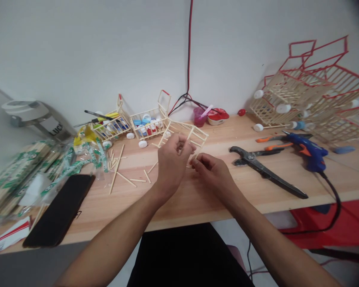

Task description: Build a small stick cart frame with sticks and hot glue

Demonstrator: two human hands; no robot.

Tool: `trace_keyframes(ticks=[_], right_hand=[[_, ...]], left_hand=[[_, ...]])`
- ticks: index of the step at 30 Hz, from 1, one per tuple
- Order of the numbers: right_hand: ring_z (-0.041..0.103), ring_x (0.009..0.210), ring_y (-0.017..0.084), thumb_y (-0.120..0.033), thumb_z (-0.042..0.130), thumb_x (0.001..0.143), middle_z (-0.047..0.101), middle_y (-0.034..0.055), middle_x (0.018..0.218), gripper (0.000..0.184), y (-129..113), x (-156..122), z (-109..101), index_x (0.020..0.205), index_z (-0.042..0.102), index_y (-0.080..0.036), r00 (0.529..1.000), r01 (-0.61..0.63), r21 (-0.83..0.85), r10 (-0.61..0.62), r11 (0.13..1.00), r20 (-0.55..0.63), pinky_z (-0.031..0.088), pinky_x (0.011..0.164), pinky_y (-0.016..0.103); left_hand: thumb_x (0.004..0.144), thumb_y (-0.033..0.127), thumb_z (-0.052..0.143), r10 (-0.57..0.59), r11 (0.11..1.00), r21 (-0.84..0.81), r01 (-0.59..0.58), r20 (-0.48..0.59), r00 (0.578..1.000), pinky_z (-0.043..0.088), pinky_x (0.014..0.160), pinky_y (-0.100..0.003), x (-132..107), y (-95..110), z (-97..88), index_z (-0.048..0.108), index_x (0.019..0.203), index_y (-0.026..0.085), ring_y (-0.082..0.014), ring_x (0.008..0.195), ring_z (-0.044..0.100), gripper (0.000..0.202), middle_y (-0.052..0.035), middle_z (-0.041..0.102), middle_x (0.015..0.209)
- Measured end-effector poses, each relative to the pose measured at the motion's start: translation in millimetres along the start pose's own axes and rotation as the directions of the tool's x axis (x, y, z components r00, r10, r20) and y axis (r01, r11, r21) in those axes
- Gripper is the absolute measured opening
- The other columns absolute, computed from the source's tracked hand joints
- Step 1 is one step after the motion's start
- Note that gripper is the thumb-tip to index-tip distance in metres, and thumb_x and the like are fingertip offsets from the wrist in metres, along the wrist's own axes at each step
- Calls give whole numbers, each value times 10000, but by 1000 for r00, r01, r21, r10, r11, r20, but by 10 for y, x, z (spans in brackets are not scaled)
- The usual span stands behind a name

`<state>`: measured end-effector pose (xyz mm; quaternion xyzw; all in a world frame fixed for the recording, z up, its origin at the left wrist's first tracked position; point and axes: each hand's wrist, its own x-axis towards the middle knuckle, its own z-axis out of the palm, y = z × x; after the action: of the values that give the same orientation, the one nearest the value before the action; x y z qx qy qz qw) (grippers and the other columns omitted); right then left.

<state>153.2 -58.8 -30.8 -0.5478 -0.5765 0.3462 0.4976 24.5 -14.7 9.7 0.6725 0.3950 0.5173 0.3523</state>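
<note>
My left hand [173, 159] is raised over the middle of the wooden table [197, 199], its fingers curled and pinched on a small frame of thin wooden sticks [188, 137]. Close to its right, my right hand [211, 169] rests low on the table with fingers curled in a pinch on something I cannot make out, near the lower end of that frame. Loose wooden sticks [119, 169] lie scattered on the table to the left of my hands.
Black pliers [266, 171] and a blue glue gun [306, 149] lie to the right, with large red-edged stick cages [314, 95] behind. Small stick baskets of bottle caps [145, 123], a pink cup [200, 116], chopstick packs [24, 171] and a black phone [60, 209] sit left.
</note>
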Motion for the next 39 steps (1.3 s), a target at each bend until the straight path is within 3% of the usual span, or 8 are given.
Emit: trace_keyframes(ticks=[39], right_hand=[[551,709,139,-325,554,912,599,-15,726,214,73,-7,7,742,596,-201,1000,22,19,-22,1000,0,398,680,265]], left_hand=[[893,173,552,-1,1000,17,1,8,1000,490,679,-254,5,11,4,587,763,183,-130,708,670,135,-5,702,743]])
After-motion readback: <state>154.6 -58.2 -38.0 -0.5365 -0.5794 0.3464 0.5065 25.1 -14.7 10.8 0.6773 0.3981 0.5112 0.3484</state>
